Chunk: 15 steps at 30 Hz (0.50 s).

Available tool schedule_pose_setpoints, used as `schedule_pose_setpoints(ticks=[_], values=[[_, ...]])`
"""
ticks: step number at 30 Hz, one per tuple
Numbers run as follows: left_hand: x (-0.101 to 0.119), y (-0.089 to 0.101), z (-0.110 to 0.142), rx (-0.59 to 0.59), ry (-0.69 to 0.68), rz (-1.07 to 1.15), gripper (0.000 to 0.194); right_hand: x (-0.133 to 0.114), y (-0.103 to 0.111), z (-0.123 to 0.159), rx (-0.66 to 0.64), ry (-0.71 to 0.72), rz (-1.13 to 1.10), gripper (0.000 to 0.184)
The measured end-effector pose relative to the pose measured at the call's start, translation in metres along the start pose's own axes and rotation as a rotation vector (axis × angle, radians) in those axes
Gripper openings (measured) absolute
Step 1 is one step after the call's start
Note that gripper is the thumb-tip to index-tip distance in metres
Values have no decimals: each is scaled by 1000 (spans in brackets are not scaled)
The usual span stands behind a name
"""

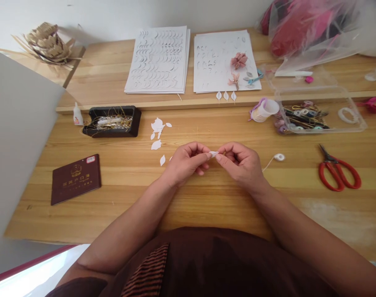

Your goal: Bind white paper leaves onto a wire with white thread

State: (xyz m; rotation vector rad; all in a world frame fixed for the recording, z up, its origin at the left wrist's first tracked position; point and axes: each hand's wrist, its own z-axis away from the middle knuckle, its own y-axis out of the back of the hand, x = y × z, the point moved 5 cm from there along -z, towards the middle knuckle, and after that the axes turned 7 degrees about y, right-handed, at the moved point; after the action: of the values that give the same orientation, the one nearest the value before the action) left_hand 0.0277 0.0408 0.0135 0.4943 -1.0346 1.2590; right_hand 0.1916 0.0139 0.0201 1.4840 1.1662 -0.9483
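My left hand [188, 161] and my right hand [240, 163] meet above the middle of the wooden table [120, 189]. Both pinch a small white paper petal [213, 154] between thumb and fingertips. The right fingers also seem to hold a thin wire stem, too small to make out well. Loose white petals [157, 130] lie on the table just left of my left hand. A white thread spool [279, 157] with its thread trailing lies just right of my right hand.
Red scissors [339, 169] lie at the right. A clear plastic box [318, 113] of threads and a small white cup [265, 109] stand behind. A black tray [113, 121], glue bottle [78, 115], dark red booklet [76, 178], cut paper sheets [158, 60] and pink flower [239, 60] occupy the left and the raised shelf.
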Motion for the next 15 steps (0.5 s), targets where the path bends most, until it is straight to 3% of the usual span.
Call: schedule_pose_setpoints(ticks=[15], values=[[4, 0, 1, 4, -59, -96, 26, 1, 1, 1, -29, -14, -3, 16]])
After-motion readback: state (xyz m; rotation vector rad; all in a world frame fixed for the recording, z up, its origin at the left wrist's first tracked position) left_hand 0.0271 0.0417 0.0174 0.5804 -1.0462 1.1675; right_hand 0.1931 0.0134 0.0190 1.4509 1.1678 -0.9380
